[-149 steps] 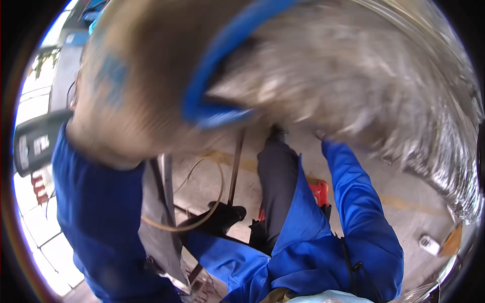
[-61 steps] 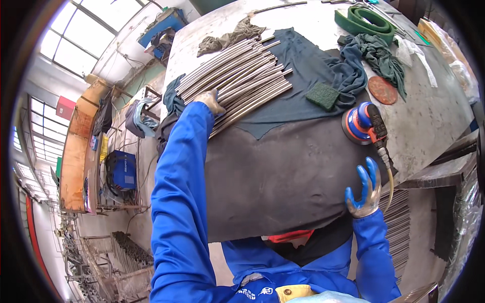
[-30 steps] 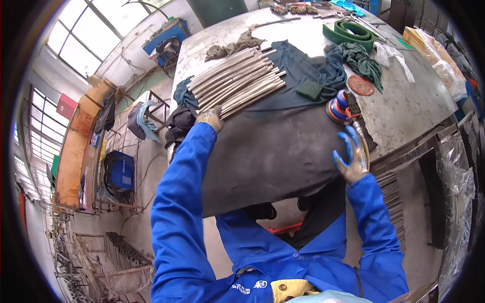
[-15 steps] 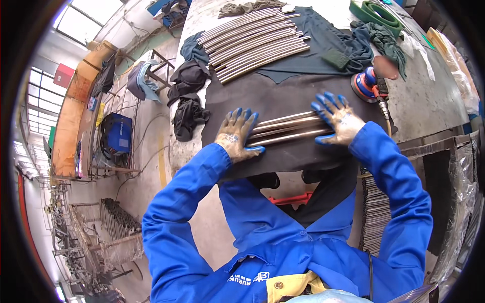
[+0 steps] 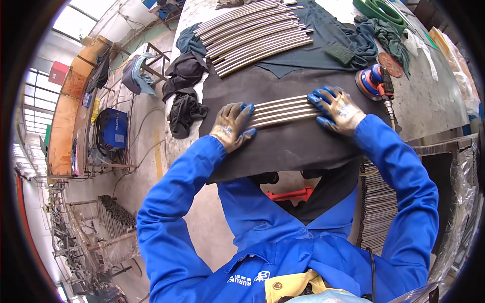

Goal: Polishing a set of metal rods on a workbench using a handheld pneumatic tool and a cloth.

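Note:
Several shiny metal rods point(image 5: 283, 112) lie side by side in a neat row on a dark mat point(image 5: 288, 146) in front of me. My left hand point(image 5: 230, 126), in a soiled white glove with blue fingertips, closes round their left ends, its thumb on the near side. At the right ends, my gloved right hand point(image 5: 344, 112) curls its fingers over the rods, with the thumb low beside the nearest one. Both hands hide the rod ends.
Beyond the mat, many more metal rods point(image 5: 252, 38) rest on dark green cloth point(image 5: 283, 65). An orbital sander point(image 5: 373, 83) with a hose sits right of my right hand, near a reddish disc point(image 5: 390, 65) and a green scouring pad point(image 5: 339, 53). Dark rags point(image 5: 186, 111) lie left.
My spread fingers have drawn in round the rod ends. The rods, apart and blurred before, now lie evenly together, slightly farther from me.

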A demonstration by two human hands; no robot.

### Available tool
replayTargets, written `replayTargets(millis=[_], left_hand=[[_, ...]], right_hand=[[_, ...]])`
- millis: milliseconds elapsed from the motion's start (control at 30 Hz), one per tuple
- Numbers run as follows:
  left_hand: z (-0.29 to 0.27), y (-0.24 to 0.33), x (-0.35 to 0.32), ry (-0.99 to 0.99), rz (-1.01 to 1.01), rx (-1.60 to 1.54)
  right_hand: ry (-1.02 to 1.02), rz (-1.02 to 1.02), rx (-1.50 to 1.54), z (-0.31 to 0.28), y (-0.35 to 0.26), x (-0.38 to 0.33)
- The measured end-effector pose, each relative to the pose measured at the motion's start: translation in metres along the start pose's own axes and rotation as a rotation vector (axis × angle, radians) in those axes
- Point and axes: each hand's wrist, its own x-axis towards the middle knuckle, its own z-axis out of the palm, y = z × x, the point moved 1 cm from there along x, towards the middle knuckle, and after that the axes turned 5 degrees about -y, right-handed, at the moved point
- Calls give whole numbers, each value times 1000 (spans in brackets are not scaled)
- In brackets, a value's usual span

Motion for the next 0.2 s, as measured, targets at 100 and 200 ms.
replayTargets(millis=[100,200], left_hand=[[6,-3,-11,100,-60,-120],[24,-13,-11,321,-275,-385]], right_hand=[[93,3,158,3,6,-1],[473,21,666,15,28,-3]])
